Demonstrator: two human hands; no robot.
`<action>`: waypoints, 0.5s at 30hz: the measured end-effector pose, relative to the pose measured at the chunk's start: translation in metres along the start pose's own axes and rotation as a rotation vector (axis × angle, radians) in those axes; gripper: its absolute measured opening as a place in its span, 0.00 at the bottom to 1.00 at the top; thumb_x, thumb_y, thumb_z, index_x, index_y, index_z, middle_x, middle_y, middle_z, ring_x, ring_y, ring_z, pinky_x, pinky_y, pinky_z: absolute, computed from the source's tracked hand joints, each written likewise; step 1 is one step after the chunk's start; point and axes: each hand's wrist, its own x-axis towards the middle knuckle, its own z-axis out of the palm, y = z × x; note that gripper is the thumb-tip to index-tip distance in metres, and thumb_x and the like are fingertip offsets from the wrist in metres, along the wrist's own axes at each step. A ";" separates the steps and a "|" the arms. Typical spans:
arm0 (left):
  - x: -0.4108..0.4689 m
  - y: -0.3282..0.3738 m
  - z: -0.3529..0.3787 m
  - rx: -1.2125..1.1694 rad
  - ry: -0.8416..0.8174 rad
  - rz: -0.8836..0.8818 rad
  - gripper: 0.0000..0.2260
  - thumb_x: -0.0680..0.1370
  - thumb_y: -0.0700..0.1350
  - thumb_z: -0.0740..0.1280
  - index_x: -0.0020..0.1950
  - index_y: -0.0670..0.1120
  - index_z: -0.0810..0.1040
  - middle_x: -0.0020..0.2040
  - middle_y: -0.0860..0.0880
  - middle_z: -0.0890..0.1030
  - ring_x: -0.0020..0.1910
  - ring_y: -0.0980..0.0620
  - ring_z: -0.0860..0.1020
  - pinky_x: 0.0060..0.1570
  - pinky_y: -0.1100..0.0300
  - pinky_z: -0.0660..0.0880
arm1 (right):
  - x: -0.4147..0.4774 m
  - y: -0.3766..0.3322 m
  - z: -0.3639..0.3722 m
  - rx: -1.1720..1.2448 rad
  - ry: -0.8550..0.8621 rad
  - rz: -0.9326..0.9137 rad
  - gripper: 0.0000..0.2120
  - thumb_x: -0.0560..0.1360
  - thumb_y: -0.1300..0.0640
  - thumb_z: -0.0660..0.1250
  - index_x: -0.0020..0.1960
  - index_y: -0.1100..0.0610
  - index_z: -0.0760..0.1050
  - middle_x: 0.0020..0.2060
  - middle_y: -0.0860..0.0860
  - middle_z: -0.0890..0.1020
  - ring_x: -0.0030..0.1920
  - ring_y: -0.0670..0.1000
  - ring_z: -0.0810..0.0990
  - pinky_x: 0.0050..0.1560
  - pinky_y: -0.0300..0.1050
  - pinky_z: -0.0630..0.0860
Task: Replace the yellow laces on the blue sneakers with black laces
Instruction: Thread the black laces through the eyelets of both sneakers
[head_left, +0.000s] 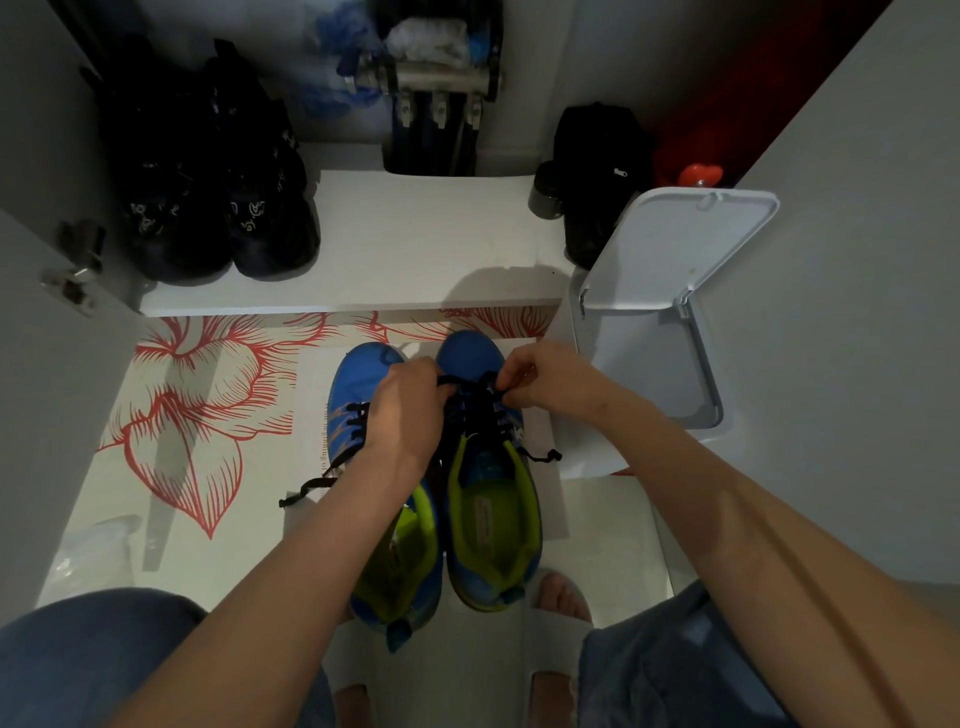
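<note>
both hands on the lace of the sneaker nearer the bin

the two blue sneakers stand side by side just left of the white bin (711, 395), toes pointing away from the person, on a sheet of paper (311, 374). the right sneaker (493, 514), the one closer to the bin, is the one being worked on. the right hand (540, 382) hovers over its toe-side eyelets with fingers curled tight, pinching the black lace (478, 410). the left hand (402, 410) is curled too, and a strand of that lace runs out from under its fingers. exactly how it pinches is hidden beneath the hand.

holding one strand in each hand likely lets the person draw the lace evenly through the lower eyelets, so both ends come out the same length. one loose end (543, 457) trails toward the bin.

the left sneaker (358, 379), farther from the bin, already carries black lacing (356, 421), with a free end (306, 491) lying out on the paper. no yellow lace shows anywhere, so the swap looks well along. the shoes sit close together, probably to keep both within easy reach while the person crouches over them.
</note>
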 end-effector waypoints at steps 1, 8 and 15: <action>-0.001 0.000 0.001 0.008 0.011 0.009 0.11 0.81 0.46 0.60 0.57 0.40 0.75 0.49 0.42 0.81 0.46 0.47 0.80 0.42 0.58 0.75 | 0.000 0.000 0.000 -0.004 0.000 -0.008 0.08 0.70 0.66 0.72 0.48 0.62 0.79 0.39 0.48 0.78 0.43 0.46 0.77 0.47 0.34 0.73; -0.008 0.005 -0.017 0.196 -0.177 -0.029 0.16 0.82 0.53 0.55 0.59 0.42 0.73 0.46 0.44 0.74 0.59 0.53 0.73 0.38 0.66 0.63 | -0.002 0.000 0.001 -0.078 -0.026 -0.089 0.05 0.72 0.66 0.69 0.47 0.59 0.78 0.38 0.44 0.76 0.41 0.44 0.75 0.46 0.35 0.73; -0.009 0.015 -0.020 -0.214 -0.203 -0.198 0.14 0.82 0.48 0.56 0.60 0.40 0.71 0.45 0.51 0.74 0.42 0.55 0.74 0.34 0.70 0.67 | -0.002 0.001 0.005 -0.170 0.006 -0.126 0.04 0.75 0.65 0.64 0.49 0.61 0.74 0.44 0.52 0.76 0.45 0.49 0.74 0.41 0.35 0.71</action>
